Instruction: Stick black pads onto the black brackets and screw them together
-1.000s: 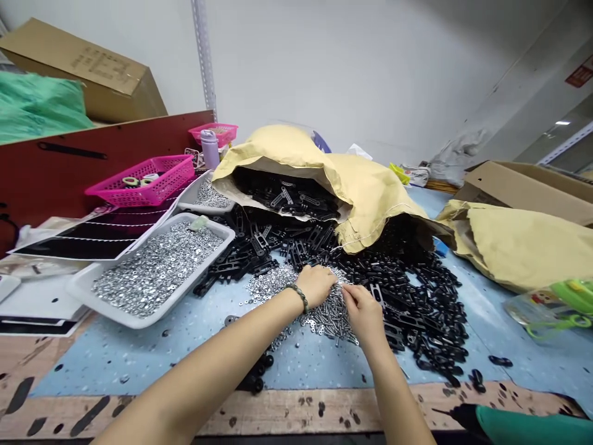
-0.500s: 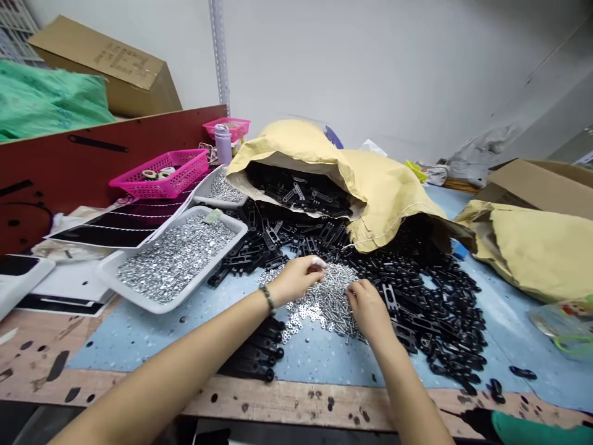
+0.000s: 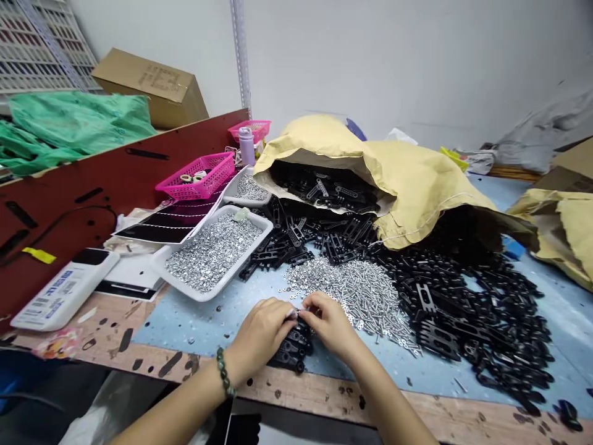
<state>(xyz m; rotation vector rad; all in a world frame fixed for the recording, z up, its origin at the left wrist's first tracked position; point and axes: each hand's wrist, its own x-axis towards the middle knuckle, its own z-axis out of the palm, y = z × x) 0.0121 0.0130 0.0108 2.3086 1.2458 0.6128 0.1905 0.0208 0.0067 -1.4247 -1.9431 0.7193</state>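
My left hand (image 3: 263, 329), with a green beaded bracelet at the wrist and white wrapping on a fingertip, has its fingers pinched together. Close beside it my right hand (image 3: 330, 320) pinches too, and the fingertips of both hands nearly meet. Whatever lies between them is too small to make out. Just under the fingers are several long black plastic parts (image 3: 291, 353) with round ends, lying side by side near the table's front edge. Beyond my hands spreads a pile of silver screws (image 3: 370, 293), with small silver nuts (image 3: 312, 272) at its left.
A white tray of nuts (image 3: 213, 250) stands to the left, near a pink basket (image 3: 197, 179). Paper sacks (image 3: 324, 136) of black parts lie at the back. Loose black parts (image 3: 504, 334) cover the right side. A white scale-like device (image 3: 65, 290) rests far left.
Both hands have drawn back from the screw pile towards me and come together over the row of black parts. The view has swung left.
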